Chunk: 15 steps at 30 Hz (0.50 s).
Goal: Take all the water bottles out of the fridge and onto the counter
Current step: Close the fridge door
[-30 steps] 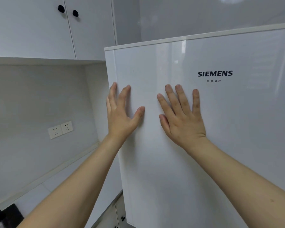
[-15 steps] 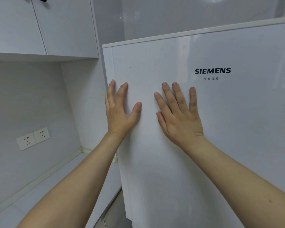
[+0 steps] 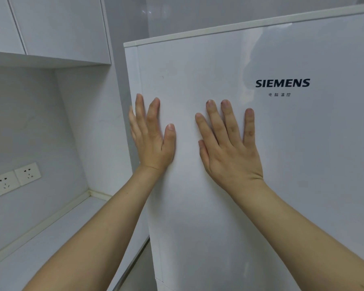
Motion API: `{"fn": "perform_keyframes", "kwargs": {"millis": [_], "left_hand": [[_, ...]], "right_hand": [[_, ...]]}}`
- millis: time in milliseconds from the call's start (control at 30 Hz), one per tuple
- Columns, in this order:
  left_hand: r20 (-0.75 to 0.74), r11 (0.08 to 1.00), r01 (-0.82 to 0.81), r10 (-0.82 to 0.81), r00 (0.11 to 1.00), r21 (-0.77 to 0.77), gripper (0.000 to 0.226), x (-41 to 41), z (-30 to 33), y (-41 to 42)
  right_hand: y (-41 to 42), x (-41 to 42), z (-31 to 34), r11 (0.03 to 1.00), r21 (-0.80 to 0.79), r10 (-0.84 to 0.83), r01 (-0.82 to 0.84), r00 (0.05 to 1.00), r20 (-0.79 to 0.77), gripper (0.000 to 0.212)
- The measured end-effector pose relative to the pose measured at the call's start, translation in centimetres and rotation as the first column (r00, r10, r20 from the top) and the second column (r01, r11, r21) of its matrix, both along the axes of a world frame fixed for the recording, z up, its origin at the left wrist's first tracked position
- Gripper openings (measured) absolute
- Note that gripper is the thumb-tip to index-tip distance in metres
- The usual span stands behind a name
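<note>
While both palms sit flat on the fridge door, nothing is gripped.
left hand (image 3: 153, 139): flat on the door, fingers straight and pointing to 12 o'clock, thumb spread toward 2 o'clock; holds nothing; outer fingers right at the door's left edge.
right hand (image 3: 229, 148): flat on the door just at 3 o'clock of the left hand, fingers straight and fanned wide, thumb toward 10 o'clock; holds nothing.
hands gap: apart, bare door between the two thumbs.
fridge door (image 3: 282, 164): white, glossy, fills the view from centre to 3 o'clock; whether it is fully closed, cannot tell.
logo (image 3: 282, 83): dark SIEMENS lettering at 1 o'clock of the right hand, small line of characters just below it.
water bottles: none visible; fridge interior hidden behind the door.
desk (image 3: 57, 244): white surface at 8 o'clock of the left hand, runs up to the fridge's side.
wall sockets (image 3: 14, 179): two white plates side by side at 9 o'clock, above the desk.
upper cabinets (image 3: 51, 24): white doors at 11 o'clock.
</note>
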<state>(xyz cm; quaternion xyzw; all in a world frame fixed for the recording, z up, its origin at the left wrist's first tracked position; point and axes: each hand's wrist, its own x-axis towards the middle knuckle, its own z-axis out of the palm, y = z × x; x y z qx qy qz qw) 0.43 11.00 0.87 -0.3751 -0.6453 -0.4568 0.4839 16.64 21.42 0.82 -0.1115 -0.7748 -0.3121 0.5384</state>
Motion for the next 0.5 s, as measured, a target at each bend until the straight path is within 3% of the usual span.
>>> {"fn": "perform_keyframes", "kwargs": {"millis": [233,500], "left_hand": [[0.069,0.998,-0.030,0.034,0.997,-0.060,0.060,0.1,0.0,-0.3],[0.168,0.969,0.022,0.020,0.986,-0.245,0.061,1.8,0.4,-3.4]], "right_hand": [[-0.2,-0.1,-0.1,0.999,-0.025,-0.019,0.020,0.999,0.031,0.054],[-1.6,1.0,0.7,0.981,-0.187,0.068,-0.050,0.993,0.094,0.059]]}}
